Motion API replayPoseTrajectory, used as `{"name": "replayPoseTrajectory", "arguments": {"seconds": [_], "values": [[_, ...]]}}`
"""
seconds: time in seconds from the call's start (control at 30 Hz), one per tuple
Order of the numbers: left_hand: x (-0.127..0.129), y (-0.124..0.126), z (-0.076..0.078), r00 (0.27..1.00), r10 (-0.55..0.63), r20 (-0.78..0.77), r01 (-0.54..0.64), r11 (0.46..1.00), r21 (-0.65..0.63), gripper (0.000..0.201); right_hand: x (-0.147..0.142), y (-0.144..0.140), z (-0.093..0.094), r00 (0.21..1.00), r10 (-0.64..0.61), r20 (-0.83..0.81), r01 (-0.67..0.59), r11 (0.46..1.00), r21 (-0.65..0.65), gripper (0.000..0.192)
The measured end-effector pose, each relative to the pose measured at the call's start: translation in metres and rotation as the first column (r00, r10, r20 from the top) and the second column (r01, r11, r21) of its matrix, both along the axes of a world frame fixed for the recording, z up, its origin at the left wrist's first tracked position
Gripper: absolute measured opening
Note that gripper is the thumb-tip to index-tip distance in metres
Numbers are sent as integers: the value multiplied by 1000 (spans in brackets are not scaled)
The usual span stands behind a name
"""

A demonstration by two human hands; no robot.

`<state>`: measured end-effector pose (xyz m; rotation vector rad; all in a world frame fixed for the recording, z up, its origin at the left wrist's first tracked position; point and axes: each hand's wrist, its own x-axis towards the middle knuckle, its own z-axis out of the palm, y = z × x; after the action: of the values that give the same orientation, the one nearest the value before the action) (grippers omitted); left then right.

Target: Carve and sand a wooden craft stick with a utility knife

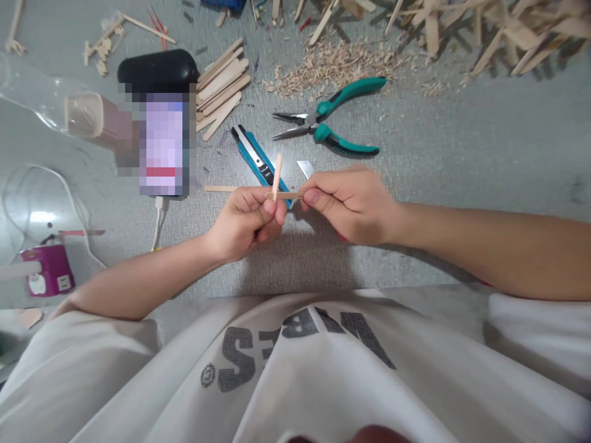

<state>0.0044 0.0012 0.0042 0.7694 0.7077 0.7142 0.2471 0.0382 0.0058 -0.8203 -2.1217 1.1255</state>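
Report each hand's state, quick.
Left hand: closed, pinching an upright wooden stick.
Right hand: closed, pinching a horizontal wooden stick that crosses it.

two hands (249,218) at work, two sticks (277,175) in them. one pliers (330,120), one cutter (256,157), one loose blade (305,168), one phone (164,144), one stack of sticks (221,89), too blurred to count, one purple box (46,271).

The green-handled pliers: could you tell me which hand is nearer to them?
The right hand is nearer, just below the pliers. The left hand sits below them too, but further to the left.
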Motion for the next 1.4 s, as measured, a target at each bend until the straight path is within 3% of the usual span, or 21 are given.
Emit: {"name": "replayPoseTrajectory", "arguments": {"seconds": [0.23, 0.43, 0.6, 0.8, 0.93, 1.03, 1.13, 1.27, 1.33, 1.4], "values": [[2, 1, 6, 998, -33, 61, 32, 999, 3, 54, -1, -7, 12, 995, 1, 104, 10, 995, -104, 38], [4, 0, 3, 981, -160, 109, 157, 987, 39, 59, -3, -13, 9, 992, 129, 2, -129, 991, 26, 39], [2, 4, 1, 985, -152, 85, 140, 981, 134, 52, -5, -13, 7, 999, 36, -11, -36, 999, 0, 39], [2, 8, 3, 985, -164, 53, 156, 980, 126, 54, -3, -10, 7, 999, 33, -39, -35, 998, -44, 42], [3, 4, -3, 984, -148, 100, 125, 970, 207, 51, 0, -7, 6, 996, 88, -32, -85, 993, 78, 45], [5, -1, -1, 982, -156, 110, 141, 981, 134, 53, 6, 0, 6, 992, 126, -1, -122, 967, 225, 50], [6, -2, 12, 982, -111, 155, 99, 991, 87, 58, 14, 10, 10, 987, 144, 78, -159, 956, 248, 56], [1, 5, 29, 971, -14, 240, -6, 996, 85, 61, 23, 20, 13, 996, 0, 85, -11, 992, 124, 65], [-2, 8, 30, 965, 5, 264, -30, 995, 90, 57, 23, 22, 13, 996, -60, 67, 54, 995, 85, 65], [-2, 9, 27, 963, 17, 268, -38, 996, 75, 52, 20, 21, 12, 999, -40, 20, 38, 996, 81, 59]]}}
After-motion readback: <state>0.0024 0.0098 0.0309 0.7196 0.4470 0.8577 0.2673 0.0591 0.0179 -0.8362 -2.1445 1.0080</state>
